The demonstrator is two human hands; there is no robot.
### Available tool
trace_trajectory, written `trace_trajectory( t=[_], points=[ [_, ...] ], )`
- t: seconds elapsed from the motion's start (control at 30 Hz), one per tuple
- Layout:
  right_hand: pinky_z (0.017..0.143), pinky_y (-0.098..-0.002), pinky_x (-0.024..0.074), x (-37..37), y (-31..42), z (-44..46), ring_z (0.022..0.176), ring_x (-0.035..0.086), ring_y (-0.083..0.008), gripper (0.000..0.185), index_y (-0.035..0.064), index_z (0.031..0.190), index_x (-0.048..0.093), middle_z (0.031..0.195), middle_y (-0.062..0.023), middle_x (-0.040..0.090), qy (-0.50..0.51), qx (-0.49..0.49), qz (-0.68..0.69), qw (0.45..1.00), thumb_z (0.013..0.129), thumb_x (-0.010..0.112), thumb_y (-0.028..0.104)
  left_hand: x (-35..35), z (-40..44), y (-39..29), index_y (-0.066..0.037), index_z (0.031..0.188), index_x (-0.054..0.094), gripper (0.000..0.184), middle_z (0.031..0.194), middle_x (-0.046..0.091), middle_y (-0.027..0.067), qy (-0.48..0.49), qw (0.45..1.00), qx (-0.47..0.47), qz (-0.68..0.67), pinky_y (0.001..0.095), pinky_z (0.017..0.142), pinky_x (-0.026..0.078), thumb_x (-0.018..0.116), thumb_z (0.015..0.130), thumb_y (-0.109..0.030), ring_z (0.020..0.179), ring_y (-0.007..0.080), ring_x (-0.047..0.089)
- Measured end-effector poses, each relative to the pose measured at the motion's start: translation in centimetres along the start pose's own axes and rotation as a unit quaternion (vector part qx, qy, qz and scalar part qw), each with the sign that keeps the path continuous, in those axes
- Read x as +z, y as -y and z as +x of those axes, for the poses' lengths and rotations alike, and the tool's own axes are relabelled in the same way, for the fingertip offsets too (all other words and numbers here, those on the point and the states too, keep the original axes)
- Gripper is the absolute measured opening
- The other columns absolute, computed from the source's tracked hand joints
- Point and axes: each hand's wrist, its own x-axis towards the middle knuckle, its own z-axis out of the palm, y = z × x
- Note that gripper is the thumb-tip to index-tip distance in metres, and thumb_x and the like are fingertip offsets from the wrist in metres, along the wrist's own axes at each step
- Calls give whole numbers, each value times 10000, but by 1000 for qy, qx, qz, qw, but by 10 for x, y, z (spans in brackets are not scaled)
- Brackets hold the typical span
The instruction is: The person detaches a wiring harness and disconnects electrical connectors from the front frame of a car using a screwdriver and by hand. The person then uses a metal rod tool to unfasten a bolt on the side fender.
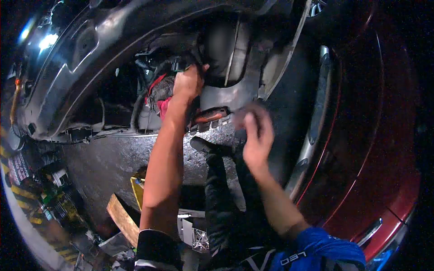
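Orange-black item [210, 116]: long axis crosswise; one end toward right hand [258, 137]

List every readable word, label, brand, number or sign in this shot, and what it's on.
"LEO" or "LED", upside down in pale letters: on the bright blue fabric shirt; last letter uncertain.
White V-shaped mark low in the picture, beside the blue: can't tell whether letter or trim.
Small mixed items piled at the left: too small and blurred to read any print.
No numbers can be made out.
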Motion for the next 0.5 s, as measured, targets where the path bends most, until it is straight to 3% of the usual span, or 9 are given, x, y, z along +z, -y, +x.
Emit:
trace_trajectory(
  t=[0.07, 0.1, 0.13, 0.17, 0.23, 0.33, 0.37, 0.47, 0.5],
  points=[
    [848, -306, 492, -12, -42, -35, 916, 624, -153, 248, 19, 1128, 642, 1012, -73, 684, 0, 50, -92, 994, 1003, 596, 228, -3, 3, -10, -69, 1164, 621, 407, 1012, 674, 279, 9, 999, -52, -10, 553, 866, 495, 554, 966, -418, 973, 473, 645],
    [856, -321, 498, -20, -65, -45, 933, 643, -177, 266, 29, 1104, 659, 994, -105, 693, 46, 142, -177, 973, 1008, 587, 266, -13, -2, -18, -85, 1190, 614, 432, 1039, 666, 288, 21, 997, -68, -10, 549, 875, 495, 549, 965, -449, 988, 484, 637],
    [840, -297, 493, -21, -70, -45, 914, 630, -147, 253, 28, 1120, 656, 982, -79, 690, 59, 129, -187, 972, 1002, 599, 245, -16, -4, -20, -102, 1215, 608, 458, 1065, 658, 297, 35, 996, -85, -7, 544, 885, 496, 544, 964, -479, 1004, 495, 629],
    [825, -272, 489, -19, -77, -47, 896, 617, -117, 244, 28, 1135, 653, 970, -53, 686, 73, 117, -196, 971, 997, 611, 225, -13, 11, -21, -108, 1270, 573, 520, 1113, 637, 320, 85, 976, -202, -2, 544, 900, 491, 543, 954, -520, 1050, 523, 601],
    [789, -247, 491, -5, -78, -41, 884, 619, -79, 223, 21, 1144, 649, 947, -45, 693, 88, 69, -131, 985, 997, 611, 184, -11, 10, -13, -81, 1308, 543, 569, 1145, 624, 329, 73, 988, -139, 5, 543, 915, 482, 556, 948, -522, 1086, 515, 587],
    [800, -336, 531, 6, -45, -27, 917, 685, -210, 245, 41, 1110, 665, 1038, -144, 696, 126, 98, -112, 981, 1001, 591, 248, -22, -14, -21, -30, 1360, 499, 598, 1164, 610, 342, 4, 999, -33, -43, 537, 921, 472, 604, 941, -444, 1102, 511, 577],
    [730, -330, 540, 7, -39, -20, 839, 690, -210, 240, 40, 1127, 658, 1010, -152, 700, 123, 63, -112, 984, 995, 598, 231, -28, -21, -30, -11, 1376, 484, 605, 1165, 606, 346, -33, 997, 7, -70, 534, 920, 470, 624, 939, -405, 1101, 511, 576],
    [688, -332, 538, 10, -39, 2, 785, 692, -232, 257, 27, 1146, 643, 955, -162, 701, 112, 17, -147, 983, 989, 602, 227, -29, -35, -33, 23, 1446, 405, 667, 1298, 583, 292, -32, 990, 22, -135, 425, 1019, 452, 647, 945, -344, 1228, 419, 563],
    [699, -369, 539, 11, -40, 9, 802, 697, -290, 272, 21, 1154, 637, 922, -180, 701, 111, 13, -149, 982, 981, 607, 230, -33, -35, -42, 24, 1407, 466, 633, 1291, 588, 293, -56, 985, 15, -161, 414, 1013, 458, 690, 918, -308, 1222, 417, 569]
  ],
)
